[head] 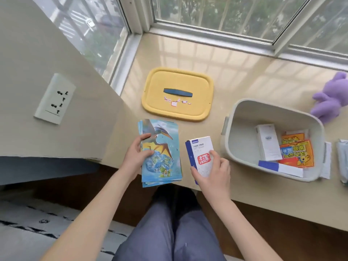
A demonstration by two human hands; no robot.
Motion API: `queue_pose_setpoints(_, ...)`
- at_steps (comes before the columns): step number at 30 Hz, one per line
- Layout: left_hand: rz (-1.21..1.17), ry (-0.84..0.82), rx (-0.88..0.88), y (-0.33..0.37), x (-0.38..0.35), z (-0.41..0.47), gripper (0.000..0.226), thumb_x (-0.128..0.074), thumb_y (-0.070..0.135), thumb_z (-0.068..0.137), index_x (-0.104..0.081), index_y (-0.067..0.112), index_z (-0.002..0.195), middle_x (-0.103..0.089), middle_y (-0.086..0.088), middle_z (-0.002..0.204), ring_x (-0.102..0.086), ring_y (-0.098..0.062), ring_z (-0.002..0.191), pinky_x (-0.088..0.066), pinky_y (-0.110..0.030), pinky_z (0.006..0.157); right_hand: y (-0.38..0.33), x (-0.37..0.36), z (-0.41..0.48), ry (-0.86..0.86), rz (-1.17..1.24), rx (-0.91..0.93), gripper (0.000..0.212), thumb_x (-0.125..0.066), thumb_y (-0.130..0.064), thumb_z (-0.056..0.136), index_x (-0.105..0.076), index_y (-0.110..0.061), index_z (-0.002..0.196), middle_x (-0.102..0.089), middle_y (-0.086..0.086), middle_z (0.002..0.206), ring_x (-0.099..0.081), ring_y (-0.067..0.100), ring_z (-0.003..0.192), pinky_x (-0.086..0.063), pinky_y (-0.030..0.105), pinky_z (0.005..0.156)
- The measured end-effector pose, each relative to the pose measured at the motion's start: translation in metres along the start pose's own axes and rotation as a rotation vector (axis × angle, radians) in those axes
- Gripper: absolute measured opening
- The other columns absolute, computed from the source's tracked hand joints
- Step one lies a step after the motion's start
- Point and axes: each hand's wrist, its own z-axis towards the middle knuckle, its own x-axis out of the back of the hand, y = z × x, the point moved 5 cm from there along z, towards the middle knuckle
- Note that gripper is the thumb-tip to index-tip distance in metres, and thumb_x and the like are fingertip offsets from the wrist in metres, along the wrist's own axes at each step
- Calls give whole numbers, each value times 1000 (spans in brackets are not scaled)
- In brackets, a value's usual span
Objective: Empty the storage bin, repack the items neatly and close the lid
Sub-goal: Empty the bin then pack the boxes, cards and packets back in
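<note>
Hands at the table's front edge: left hand [137, 155] grips booklets [161, 151], right hand [212, 172] a white box [200, 153], sorting beside the bin [233, 146].

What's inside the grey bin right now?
Inside the grey bin: an upright white box, orange packets, and a blue-and-white box. Anything beneath them is hidden.

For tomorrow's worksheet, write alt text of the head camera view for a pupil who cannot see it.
A person's left hand holds dinosaur booklets and the right hand a white box on a windowsill, beside an open grey bin still holding packets; its yellow lid lies behind.
</note>
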Motion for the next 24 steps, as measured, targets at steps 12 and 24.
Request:
queue_pose_setpoints(12, 292, -222, -28, -71, 10, 126, 56, -59, -11, 84, -57, 28, 125, -57, 7, 129, -64, -11, 110, -58, -35, 84, 45, -133, 49, 158, -73, -320, 81, -69, -56, 72, -37, -23, 138, -43, 11, 113, -46, 33, 104, -43, 42, 89)
queue_pose_setpoints(24, 310, -82, -226, -110, 18, 148, 63, -64, -6, 84, -48, 33, 131, -61, 6, 123, -63, -6, 108, -53, -33, 92, 62, -164, 56, 360, -138, -303, 86, -75, -55, 66, -42, -20, 138, -44, 16, 116, -46, 36, 104, -42, 45, 91)
